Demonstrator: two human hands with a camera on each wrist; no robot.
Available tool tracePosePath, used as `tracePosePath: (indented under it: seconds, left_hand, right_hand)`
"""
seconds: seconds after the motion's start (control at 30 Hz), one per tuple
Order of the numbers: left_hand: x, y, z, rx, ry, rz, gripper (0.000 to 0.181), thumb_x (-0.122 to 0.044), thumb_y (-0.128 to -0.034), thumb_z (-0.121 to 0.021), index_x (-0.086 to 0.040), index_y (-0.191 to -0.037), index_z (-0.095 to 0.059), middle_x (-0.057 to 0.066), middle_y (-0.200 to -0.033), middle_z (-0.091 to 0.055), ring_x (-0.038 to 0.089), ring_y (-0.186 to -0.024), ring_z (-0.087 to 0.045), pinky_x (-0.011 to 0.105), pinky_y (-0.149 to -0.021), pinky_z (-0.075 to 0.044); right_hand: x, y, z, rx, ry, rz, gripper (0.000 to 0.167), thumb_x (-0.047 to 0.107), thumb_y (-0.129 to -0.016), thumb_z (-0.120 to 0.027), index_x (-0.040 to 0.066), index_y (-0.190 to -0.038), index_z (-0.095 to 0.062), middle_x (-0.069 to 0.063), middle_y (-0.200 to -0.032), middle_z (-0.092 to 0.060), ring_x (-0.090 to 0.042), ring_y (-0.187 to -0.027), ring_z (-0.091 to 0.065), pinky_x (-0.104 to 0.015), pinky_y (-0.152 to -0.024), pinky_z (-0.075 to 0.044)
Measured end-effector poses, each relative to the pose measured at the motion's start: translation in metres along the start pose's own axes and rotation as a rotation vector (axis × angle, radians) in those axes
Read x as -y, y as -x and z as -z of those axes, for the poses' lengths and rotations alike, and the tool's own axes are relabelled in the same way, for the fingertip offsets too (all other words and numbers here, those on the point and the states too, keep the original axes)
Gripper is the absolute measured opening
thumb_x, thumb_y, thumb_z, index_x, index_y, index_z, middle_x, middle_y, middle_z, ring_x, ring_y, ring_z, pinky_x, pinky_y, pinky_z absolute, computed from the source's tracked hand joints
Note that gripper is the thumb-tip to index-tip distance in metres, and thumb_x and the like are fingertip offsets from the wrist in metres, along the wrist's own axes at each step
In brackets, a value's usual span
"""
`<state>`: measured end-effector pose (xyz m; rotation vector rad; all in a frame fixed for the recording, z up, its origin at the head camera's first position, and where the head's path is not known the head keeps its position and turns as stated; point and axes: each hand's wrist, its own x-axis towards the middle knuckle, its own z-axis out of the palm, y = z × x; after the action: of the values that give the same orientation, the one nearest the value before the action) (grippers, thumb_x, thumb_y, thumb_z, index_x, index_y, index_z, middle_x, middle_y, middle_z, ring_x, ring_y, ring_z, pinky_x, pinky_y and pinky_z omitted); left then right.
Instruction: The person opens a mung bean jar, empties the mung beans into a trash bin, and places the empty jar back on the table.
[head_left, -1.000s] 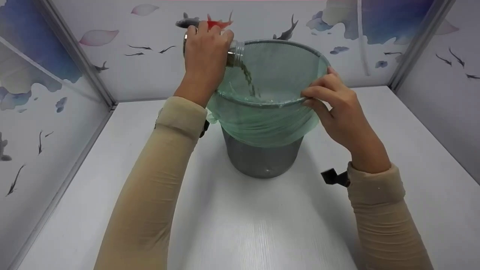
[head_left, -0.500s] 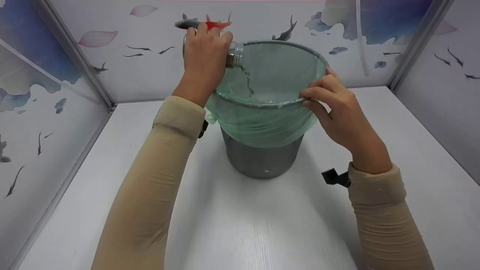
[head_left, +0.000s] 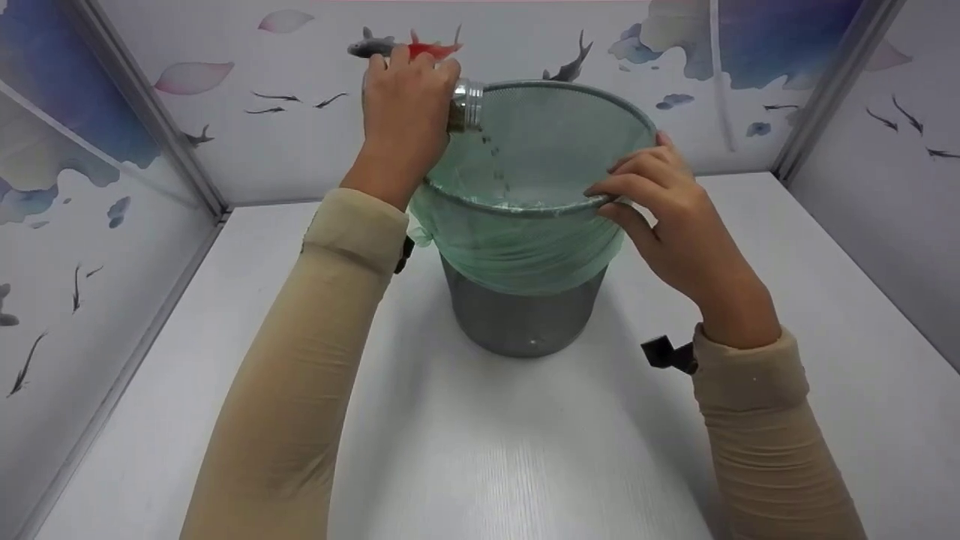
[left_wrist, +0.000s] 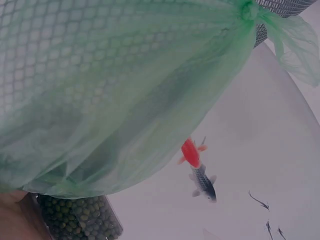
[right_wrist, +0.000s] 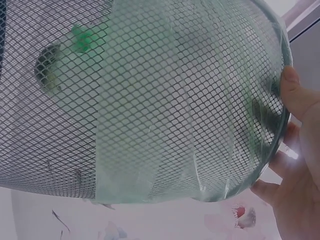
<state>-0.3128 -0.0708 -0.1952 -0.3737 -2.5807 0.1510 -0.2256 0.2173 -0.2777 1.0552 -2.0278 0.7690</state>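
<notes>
My left hand [head_left: 409, 112] grips a clear jar [head_left: 471, 105], tipped sideways at the left rim of a mesh waste bin [head_left: 525, 322]. Small green beans [head_left: 495, 169] fall from its mouth into the bin in a thin, broken trickle. In the left wrist view, more beans [left_wrist: 82, 217] show through the jar wall. A pale green bin bag [head_left: 517, 255] lines the bin and folds down over its outside. On the right, my right hand [head_left: 664, 202] pinches the rim, thumb outside and fingers over the edge; the right wrist view shows this right hand [right_wrist: 300, 145] too.
The bin stands on a white table [head_left: 495, 450]. Printed panels with fish and petals enclose the back and both sides, joined by metal corner posts [head_left: 150, 105]. The bag's knotted end [left_wrist: 250, 11] hangs on the bin's left side.
The stream of beans has thinned from a dense flow to scattered beans. The jar has shifted very slightly left. My right hand still holds the rim, its fingers slightly further left.
</notes>
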Motion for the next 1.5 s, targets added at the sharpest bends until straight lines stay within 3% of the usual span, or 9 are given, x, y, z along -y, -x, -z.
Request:
tracePosePath:
  seconds: [0.47,0.97,1.5]
  left_hand:
    - [-0.0011,-0.0019,0.0029,0.032,-0.016,0.013,0.051,-0.011,-0.1012,-0.071,-0.008,-0.150,-0.056,0.021,-0.147,-0.062,0.042,-0.138,-0.052,0.057,-0.115,-0.043]
    - [0.0005,-0.0022,0.0039,0.039,0.001,0.020,0.053,-0.010,-0.1006,-0.072,-0.008,-0.151,-0.056,0.021,-0.148,-0.061,0.041,-0.138,-0.051,0.057,-0.115,-0.043]
    - [0.0015,-0.0027,0.0041,-0.005,-0.049,-0.012,0.042,-0.009,-0.1061,-0.065,-0.007,-0.147,-0.059,0.021,-0.146,-0.062,0.043,-0.136,-0.052,0.057,-0.114,-0.043]
  right_hand:
    - [-0.0048,0.0016,-0.0023,0.030,0.050,0.005,0.018,0.002,-0.097,-0.074,0.002,-0.114,-0.076,-0.016,-0.109,-0.071,-0.035,-0.111,-0.061,-0.062,-0.128,-0.017]
    - [-0.0007,0.0019,-0.0047,-0.024,0.016,0.003,0.030,-0.001,-0.090,-0.079,0.005,-0.120,-0.078,-0.015,-0.109,-0.072,-0.038,-0.119,-0.058,-0.061,-0.128,-0.014]
    - [-0.0035,0.0010,-0.0069,0.029,0.085,0.010,0.022,0.009,-0.098,-0.076,0.004,-0.120,-0.077,-0.016,-0.111,-0.071,-0.039,-0.121,-0.059,-0.063,-0.128,-0.014]
